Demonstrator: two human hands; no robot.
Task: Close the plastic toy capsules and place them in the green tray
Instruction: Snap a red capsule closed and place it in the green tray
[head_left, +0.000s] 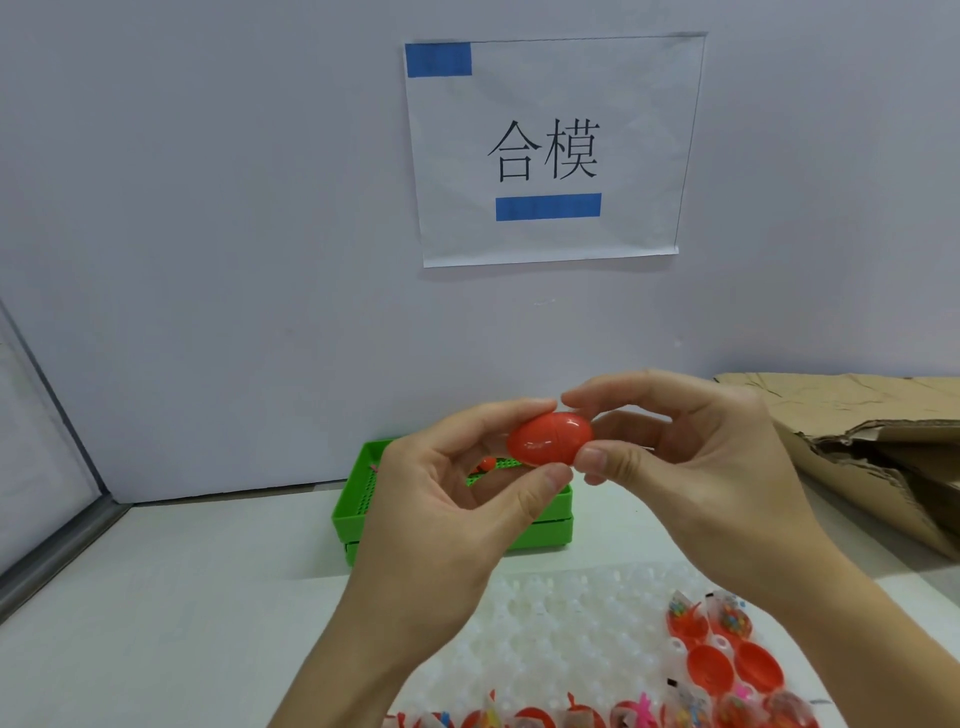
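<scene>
We pinch a glossy red egg-shaped capsule (549, 438) w/ both grips at frame center: left hand (457, 499) on its 9 o'clock end, right hand (691, 467) on the 3 o'clock end. Perforated green plastic tray (358, 499) sits behind on the white tabletop (182, 597); open red halves (722, 665) rest in a bumpy translucent holder (561, 623) at 5 o'clock.

Beyond my fingers (524, 410) the green tray (348, 512) lies open-topped; the wall (208, 260) blocks just behind it, crumpled cardboard (857, 441) crowds their right, bare counter (182, 597) left.
</scene>
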